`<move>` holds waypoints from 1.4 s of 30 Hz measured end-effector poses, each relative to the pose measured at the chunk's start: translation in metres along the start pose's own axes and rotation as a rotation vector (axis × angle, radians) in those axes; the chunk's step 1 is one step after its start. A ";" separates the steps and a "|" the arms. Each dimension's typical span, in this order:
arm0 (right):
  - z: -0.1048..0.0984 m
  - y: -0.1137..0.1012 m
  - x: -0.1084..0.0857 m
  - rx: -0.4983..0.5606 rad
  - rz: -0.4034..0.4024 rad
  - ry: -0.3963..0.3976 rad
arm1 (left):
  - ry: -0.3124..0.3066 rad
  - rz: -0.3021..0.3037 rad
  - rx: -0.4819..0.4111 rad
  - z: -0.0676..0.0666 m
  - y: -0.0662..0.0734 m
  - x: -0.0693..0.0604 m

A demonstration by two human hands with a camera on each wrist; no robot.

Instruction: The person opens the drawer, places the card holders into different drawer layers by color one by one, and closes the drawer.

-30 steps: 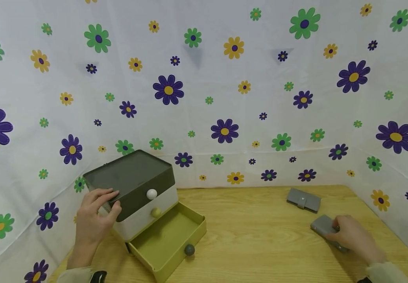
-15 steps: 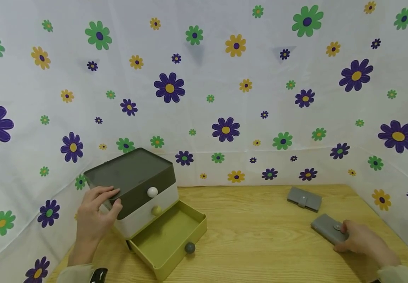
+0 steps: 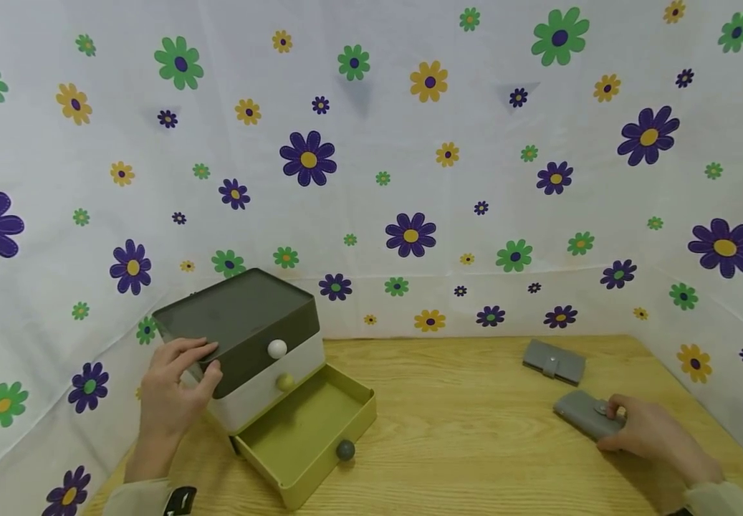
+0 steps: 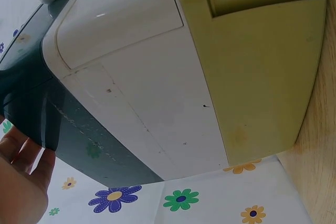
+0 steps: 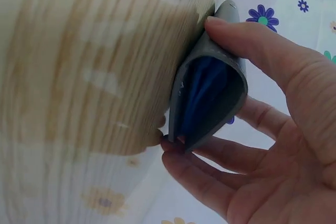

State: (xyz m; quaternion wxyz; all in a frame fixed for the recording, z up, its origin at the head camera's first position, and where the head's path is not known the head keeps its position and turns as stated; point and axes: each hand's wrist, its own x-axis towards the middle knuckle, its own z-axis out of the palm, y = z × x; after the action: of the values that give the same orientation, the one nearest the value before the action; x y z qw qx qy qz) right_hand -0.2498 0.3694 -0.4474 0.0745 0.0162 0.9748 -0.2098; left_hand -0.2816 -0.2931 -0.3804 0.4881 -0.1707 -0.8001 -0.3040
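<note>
Left hand [image 3: 171,394]: fingers and thumb were bent about the front corner of the drawer unit [image 3: 242,308].
Right hand [image 3: 658,437]: partly closed, it pinched the near wallet [image 3: 580,412] by one end.
Near wallet: it lay at the table's [image 3: 448,430] right, just before the far wallet [image 3: 554,360]; whether lifted, I could not tell.
Lower drawer [image 3: 319,462]: it stood out.
Risk: an end-only hold, I judged, could have let the wallet twist loose; pressure on the corner could have shifted the unit.
</note>
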 end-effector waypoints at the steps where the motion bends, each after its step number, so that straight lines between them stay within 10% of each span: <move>1: 0.000 -0.001 0.000 0.004 -0.013 0.011 | 0.002 0.000 -0.002 0.000 0.000 0.001; 42: 0.029 -0.070 0.017 0.115 -0.235 0.176 | 0.002 -0.009 -0.007 0.001 0.000 0.001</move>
State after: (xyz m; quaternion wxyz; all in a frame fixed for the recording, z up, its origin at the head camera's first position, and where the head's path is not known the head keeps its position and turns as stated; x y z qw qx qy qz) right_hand -0.2672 0.2933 -0.4480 -0.0374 -0.0755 0.9591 -0.2704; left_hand -0.2825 -0.2926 -0.3801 0.4868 -0.1685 -0.7993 -0.3094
